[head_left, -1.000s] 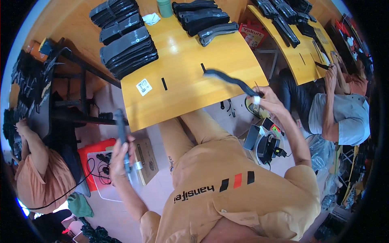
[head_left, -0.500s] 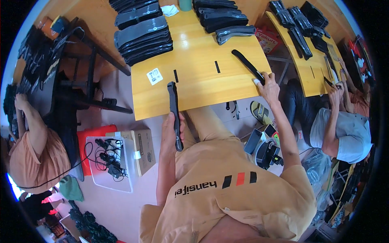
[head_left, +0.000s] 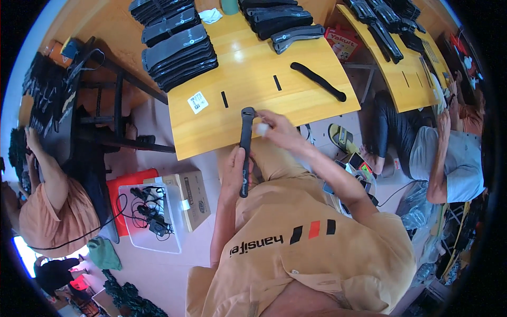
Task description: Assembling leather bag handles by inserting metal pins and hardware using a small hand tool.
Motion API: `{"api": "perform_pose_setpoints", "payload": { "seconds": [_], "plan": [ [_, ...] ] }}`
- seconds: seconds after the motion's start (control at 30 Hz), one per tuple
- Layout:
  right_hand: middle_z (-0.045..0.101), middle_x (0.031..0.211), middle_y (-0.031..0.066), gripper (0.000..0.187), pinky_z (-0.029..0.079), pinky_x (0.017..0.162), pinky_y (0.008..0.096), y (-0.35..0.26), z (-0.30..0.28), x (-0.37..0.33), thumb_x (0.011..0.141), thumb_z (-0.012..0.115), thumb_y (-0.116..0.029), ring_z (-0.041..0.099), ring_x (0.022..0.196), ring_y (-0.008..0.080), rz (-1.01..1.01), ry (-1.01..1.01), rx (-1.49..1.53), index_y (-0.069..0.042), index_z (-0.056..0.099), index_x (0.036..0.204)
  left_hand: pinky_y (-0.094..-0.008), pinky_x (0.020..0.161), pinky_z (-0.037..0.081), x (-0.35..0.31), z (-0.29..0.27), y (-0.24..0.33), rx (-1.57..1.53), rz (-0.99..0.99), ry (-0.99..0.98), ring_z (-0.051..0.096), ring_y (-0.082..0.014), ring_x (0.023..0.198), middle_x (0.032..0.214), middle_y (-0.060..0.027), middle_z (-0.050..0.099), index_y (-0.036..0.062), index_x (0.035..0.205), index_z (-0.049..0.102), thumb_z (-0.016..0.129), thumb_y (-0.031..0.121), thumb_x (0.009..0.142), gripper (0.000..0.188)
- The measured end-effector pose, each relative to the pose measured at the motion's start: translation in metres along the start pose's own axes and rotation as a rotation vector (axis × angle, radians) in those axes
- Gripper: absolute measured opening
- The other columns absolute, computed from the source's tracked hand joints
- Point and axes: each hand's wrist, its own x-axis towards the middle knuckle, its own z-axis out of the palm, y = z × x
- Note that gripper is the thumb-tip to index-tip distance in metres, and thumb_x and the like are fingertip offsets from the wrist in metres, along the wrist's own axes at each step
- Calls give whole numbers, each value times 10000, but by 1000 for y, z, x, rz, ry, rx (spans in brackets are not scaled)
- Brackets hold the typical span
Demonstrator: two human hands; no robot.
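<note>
My left hand is closed around the lower half of a long, folded black strap. It stands nearly upright over the table's near edge, with a slot at its top end. My right hand has its fingertips pinched at that top end; a white wrap covers one finger, and blur softens the contact. To the right on the yellow wooden table, a narrow black strip lies at a slant, with neither hand on it.
Stacks of black straps and more bundles line the table's far side. A white label and two short black marks sit nearer. Left on the floor is a clear bin of cables. People work at both sides.
My right hand has let go of the black strip, leaving it on the table, and moved left to the strap's top end. My left hand has shifted slightly right with the strap.
</note>
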Motion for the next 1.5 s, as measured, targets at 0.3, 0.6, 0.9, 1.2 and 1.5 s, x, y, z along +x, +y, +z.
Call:
{"api": "perform_pose_setpoints", "payload": {
  "seconds": [0.3,0.6,0.9,1.2,1.5],
  "plan": [
    [395,532,-56,254,217,380,181,-13,34,-4,836,563,-280,309,425,17,-68,-31,156,-28,594,828,-223,345,328,-23,-7,1,75,75,101,390,-77,370,510,-12,436,15,821,499,331,302,943,354],
    [452,472,-31,301,201,309,191,4,4,-7,838,523,-302,271,314,41,333,-208,921,-10,577,786,-210,333,307,-20,2,8,64,64,-241,383,-80,343,463,-15,430,23,755,519,339,378,933,436],
    [394,444,-36,307,200,300,179,1,-6,0,836,548,-298,269,306,36,285,-39,757,6,587,814,-197,412,382,-20,-4,-5,-249,-92,-298,465,-74,463,596,-27,494,21,924,490,380,303,929,303],
    [403,477,-49,257,211,331,171,-11,10,-4,821,573,-236,286,340,16,301,-150,523,14,595,875,-200,407,382,-22,-24,-16,-386,-175,-311,451,-94,441,592,-40,480,16,932,474,416,201,850,211],
    [511,744,-39,464,294,377,173,-12,7,8,644,725,-148,382,445,25,-218,-253,415,-24,532,1047,-203,371,351,-26,-35,-12,-642,-129,-404,437,-97,422,569,-46,463,13,939,465,475,278,838,284]
  ]
}}
